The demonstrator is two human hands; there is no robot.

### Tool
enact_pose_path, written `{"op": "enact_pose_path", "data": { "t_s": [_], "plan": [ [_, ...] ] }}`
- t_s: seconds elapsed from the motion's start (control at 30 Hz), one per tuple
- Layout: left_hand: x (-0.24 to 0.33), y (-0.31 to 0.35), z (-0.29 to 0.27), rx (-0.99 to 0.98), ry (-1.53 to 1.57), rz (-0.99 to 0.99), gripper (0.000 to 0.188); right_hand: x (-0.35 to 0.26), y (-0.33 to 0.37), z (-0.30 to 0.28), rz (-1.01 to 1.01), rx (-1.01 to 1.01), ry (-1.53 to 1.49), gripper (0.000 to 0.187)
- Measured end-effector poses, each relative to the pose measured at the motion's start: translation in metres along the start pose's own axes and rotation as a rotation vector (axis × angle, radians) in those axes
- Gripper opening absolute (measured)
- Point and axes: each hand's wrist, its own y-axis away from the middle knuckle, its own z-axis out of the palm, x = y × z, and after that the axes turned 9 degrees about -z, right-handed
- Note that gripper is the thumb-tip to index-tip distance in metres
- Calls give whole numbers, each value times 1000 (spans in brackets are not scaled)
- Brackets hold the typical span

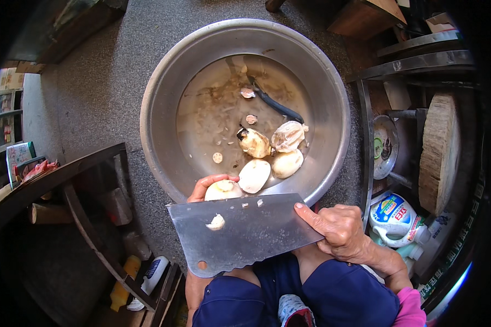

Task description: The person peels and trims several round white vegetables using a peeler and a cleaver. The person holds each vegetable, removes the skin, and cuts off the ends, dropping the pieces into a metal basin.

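Observation:
My right hand (341,231) is closed round the grip of a wide steel cleaver (245,237), its index finger laid along the blade. White scraps (216,222) cling to the blade face. Beyond the blade, my left hand (202,186) curls round a pale, peeled lotus root (223,190); the blade hides most of that hand. Beside it in a big metal basin (163,136) lie a white peeled piece (255,176), another pale piece (287,164), a brownish piece (255,144) and a ragged-looking one (289,136). Small cut round slices (251,119) lie farther in.
Murky water with peelings (207,109) covers the basin's bottom, with a long dark object (278,104) in it. On the right, a metal rack (365,136) holds a thick round wooden board (439,152) and a white jug (394,218). A shelf (76,169) with bottles stands left.

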Motion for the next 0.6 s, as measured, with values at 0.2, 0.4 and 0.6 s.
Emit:
{"op": "enact_pose_path", "data": {
  "t_s": [0.2, 0.4, 0.6],
  "plan": [
    [-1, 2, -7, 17, -225, 193, 31, -1, -1, 5, 12, 18, 17, 68],
    [9, 10, 3, 52, -219, 224, 37, -4, -3, 2, -12, 18, -55, 69],
    [8, 6, -7, 6, -216, 267, 37, -6, -7, -5, -20, -9, -45, 71]
  ]
}}
